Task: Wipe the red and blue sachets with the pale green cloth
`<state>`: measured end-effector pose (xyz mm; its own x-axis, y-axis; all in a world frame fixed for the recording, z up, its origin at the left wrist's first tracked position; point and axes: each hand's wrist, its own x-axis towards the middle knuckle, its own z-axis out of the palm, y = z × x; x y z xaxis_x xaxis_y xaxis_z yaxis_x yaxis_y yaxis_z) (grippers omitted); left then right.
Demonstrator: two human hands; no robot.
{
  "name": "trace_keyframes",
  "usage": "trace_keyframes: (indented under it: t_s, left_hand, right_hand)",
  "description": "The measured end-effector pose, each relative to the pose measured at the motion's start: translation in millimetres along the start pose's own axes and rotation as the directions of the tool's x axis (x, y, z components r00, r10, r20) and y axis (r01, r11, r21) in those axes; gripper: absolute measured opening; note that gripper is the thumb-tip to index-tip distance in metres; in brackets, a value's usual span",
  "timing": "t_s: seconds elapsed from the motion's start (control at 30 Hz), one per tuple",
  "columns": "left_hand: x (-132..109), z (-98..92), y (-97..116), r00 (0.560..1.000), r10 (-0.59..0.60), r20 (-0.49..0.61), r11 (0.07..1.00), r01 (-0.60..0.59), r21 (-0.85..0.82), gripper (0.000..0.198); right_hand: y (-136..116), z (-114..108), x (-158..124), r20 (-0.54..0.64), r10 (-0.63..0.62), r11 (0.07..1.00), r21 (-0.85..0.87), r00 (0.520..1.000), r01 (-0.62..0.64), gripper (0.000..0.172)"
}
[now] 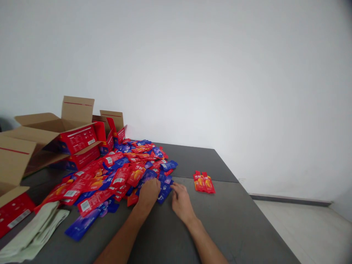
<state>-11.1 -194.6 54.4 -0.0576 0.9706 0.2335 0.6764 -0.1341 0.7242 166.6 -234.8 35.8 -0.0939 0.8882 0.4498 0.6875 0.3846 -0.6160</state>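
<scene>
My left hand [150,191] is curled closed at the right edge of a large pile of red and blue sachets [118,178]. Its fingertips are hidden, with blue sachets right beneath and beside it. To its right, my right hand [181,202] has bent fingers held a little apart, their tips at the edge of a blue sachet [164,192]. That blue sachet lies between the two hands. Farther right, two red sachets [204,182] with an orange fruit picture lie side by side on the dark table [220,216].
Open red and brown cardboard boxes [81,141] stand along the left and back left. A folded pale green cloth [34,233] lies at the near left. A white wall [192,73] rises behind the table, and pale floor [308,227] shows beyond its right edge.
</scene>
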Motion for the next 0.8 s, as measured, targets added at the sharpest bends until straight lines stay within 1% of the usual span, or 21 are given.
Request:
trace_keyframes:
  t_s: [0.07,0.13,0.2,0.27,0.3,0.37,0.4,0.43,0.47,0.5,0.53,0.57,0.6,0.67,0.8]
  left_hand:
    - [1.2,-4.3,-1.0,0.997,-0.075,-0.026,0.988,0.071,-0.137,0.024]
    - [0.9,-2.9,0.0,0.989,-0.149,-0.009,0.944,0.139,-0.300,0.029]
    - [-2.1,4.5,4.7,0.979,-0.199,0.049,0.863,0.199,-0.464,0.032]
    - [-7.6,13.9,13.4,0.971,-0.213,0.108,0.772,0.236,-0.591,0.033]
    - [-10.9,17.6,18.8,0.968,-0.210,0.135,0.724,0.247,-0.644,0.034]
    - [-17.7,20.9,29.6,0.963,-0.176,0.206,0.581,0.271,-0.768,0.035]
    - [-20.8,20.4,34.3,0.960,-0.128,0.248,0.501,0.279,-0.819,0.034]
    - [-23.5,19.0,37.9,0.957,-0.057,0.284,0.440,0.280,-0.853,0.032]
    - [-25.8,17.1,40.3,0.951,0.026,0.309,0.411,0.271,-0.870,0.029]
    - [-27.5,15.6,41.3,0.939,0.104,0.329,0.425,0.257,-0.868,0.027]
    - [-28.7,14.8,40.9,0.923,0.160,0.349,0.478,0.237,-0.846,0.026]
    - [-29.4,15.1,39.4,0.910,0.189,0.370,0.536,0.220,-0.815,0.026]
    - [-29.7,16.5,37.0,0.902,0.194,0.387,0.585,0.210,-0.784,0.025]
    - [-29.5,21.2,32.0,0.902,0.167,0.397,0.644,0.205,-0.737,0.023]
    - [-28.6,25.2,30.4,0.924,0.129,0.359,0.691,0.175,-0.701,0.017]
  right_hand:
    - [-2.8,4.1,-6.3,-0.002,0.049,0.995,0.093,0.999,-0.048,0.037]
    - [-7.1,2.3,-10.8,0.026,0.136,0.962,0.234,0.990,-0.139,0.035]
    - [-12.9,-3.5,-12.6,0.117,0.236,0.867,0.423,0.965,-0.263,0.041]
    - [-19.2,-10.1,-12.6,0.245,0.273,0.731,0.575,0.930,-0.367,0.048]
    - [-22.0,-13.0,-12.3,0.293,0.266,0.678,0.621,0.918,-0.394,0.049]
    - [-25.5,-17.0,-11.8,0.323,0.255,0.627,0.663,0.912,-0.410,0.048]
    - [-25.9,-18.2,-11.5,0.309,0.263,0.621,0.671,0.914,-0.405,0.047]
    - [-25.5,-19.0,-11.3,0.285,0.276,0.619,0.678,0.918,-0.397,0.046]
    - [-24.1,-19.3,-11.0,0.257,0.292,0.618,0.685,0.921,-0.387,0.045]
    - [-22.1,-19.4,-10.7,0.230,0.308,0.615,0.692,0.923,-0.377,0.043]
    - [-19.6,-19.2,-10.3,0.203,0.321,0.612,0.700,0.925,-0.367,0.042]
    - [-16.9,-18.9,-9.9,0.179,0.332,0.610,0.708,0.926,-0.356,0.040]
    - [-14.3,-18.5,-9.4,0.159,0.341,0.610,0.713,0.927,-0.347,0.039]
    - [-10.5,-17.8,-8.6,0.129,0.353,0.616,0.713,0.927,-0.334,0.035]
    - [-10.1,-17.5,-7.5,0.108,0.350,0.633,0.705,0.931,-0.319,0.031]
